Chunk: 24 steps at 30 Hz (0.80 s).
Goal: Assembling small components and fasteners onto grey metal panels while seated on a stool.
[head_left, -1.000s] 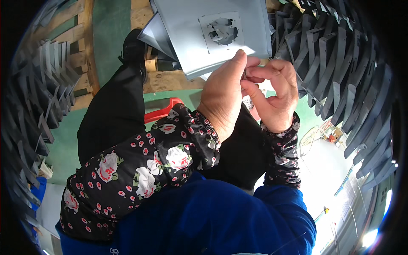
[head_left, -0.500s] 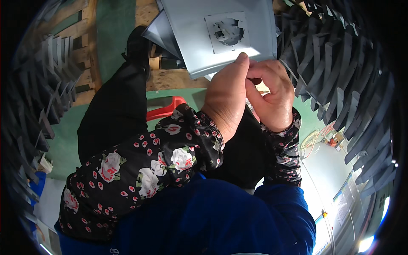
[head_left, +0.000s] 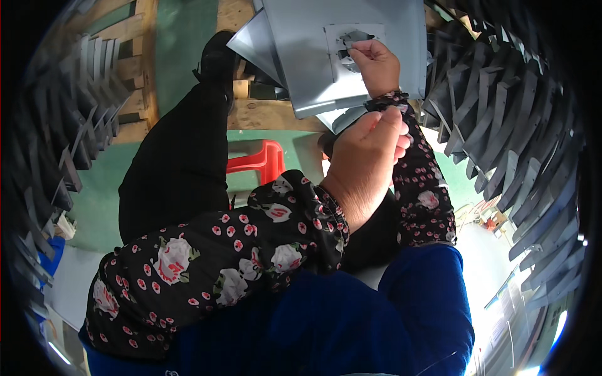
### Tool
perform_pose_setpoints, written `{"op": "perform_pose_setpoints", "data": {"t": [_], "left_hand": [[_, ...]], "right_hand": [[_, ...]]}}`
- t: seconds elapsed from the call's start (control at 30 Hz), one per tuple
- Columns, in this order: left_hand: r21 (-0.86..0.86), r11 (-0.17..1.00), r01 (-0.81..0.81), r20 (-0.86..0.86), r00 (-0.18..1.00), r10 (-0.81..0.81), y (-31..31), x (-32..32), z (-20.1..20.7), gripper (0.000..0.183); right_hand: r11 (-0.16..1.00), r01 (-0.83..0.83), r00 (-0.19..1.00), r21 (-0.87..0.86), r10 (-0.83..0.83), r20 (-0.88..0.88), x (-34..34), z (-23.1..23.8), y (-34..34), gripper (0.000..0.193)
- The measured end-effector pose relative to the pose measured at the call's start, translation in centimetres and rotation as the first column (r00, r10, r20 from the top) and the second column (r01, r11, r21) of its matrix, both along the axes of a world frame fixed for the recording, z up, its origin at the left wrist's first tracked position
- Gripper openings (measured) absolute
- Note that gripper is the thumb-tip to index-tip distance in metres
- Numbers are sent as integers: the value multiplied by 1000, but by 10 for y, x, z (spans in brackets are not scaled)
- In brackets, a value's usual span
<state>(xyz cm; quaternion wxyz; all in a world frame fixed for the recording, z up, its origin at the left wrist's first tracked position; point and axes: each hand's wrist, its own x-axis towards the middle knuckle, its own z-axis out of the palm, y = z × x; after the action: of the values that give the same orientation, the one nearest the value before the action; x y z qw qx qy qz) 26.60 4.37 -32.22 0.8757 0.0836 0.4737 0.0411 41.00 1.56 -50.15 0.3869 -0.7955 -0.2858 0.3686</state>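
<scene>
A grey sheet-metal panel (head_left: 301, 50) lies before me at the top of the view, bent up along its near edge. Set in it is a square plate (head_left: 338, 74) around a roundish, dark, irregular cutout. Over this cutout is my right hand (head_left: 379, 66), thumb and fingertips pinched together; what they hold is too small to make out. Nearer to me, beside my right forearm, my left hand (head_left: 367, 160) is curled closed with the thumb on top. Its palm faces away, so its contents are hidden.
Stacks of bent grey metal parts rise on the right (head_left: 501, 113) and left (head_left: 88, 81). Wooden pallets (head_left: 149, 62) lie beyond on a green floor. A red plastic piece (head_left: 269, 161) sits by my leg, and another folded metal sheet (head_left: 260, 47) touches the panel's left side.
My right hand has left my left hand and reached forward to the panel's cutout. The left hand stays curled and appears slightly lower and further right. The whole view has shifted a little.
</scene>
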Motion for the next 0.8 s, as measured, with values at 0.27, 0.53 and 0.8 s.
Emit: {"op": "perform_pose_setpoints", "data": {"t": [0.27, 0.53, 0.8], "left_hand": [[25, 1000, -5, 66, 998, 3, 0, -5, -8, 41], [22, 1000, -4, 79, 997, 2, 1, -5, -8, 39], [37, 999, -29, 83, 996, 26, -1, -5, -10, 38]], "right_hand": [[993, -60, 941, -104, 91, 325, -9, -28, 16, 14], [982, -93, 927, -162, 145, 346, -8, -31, 15, 14], [961, -169, 834, -219, 258, 487, -9, -36, 20, 17]]}}
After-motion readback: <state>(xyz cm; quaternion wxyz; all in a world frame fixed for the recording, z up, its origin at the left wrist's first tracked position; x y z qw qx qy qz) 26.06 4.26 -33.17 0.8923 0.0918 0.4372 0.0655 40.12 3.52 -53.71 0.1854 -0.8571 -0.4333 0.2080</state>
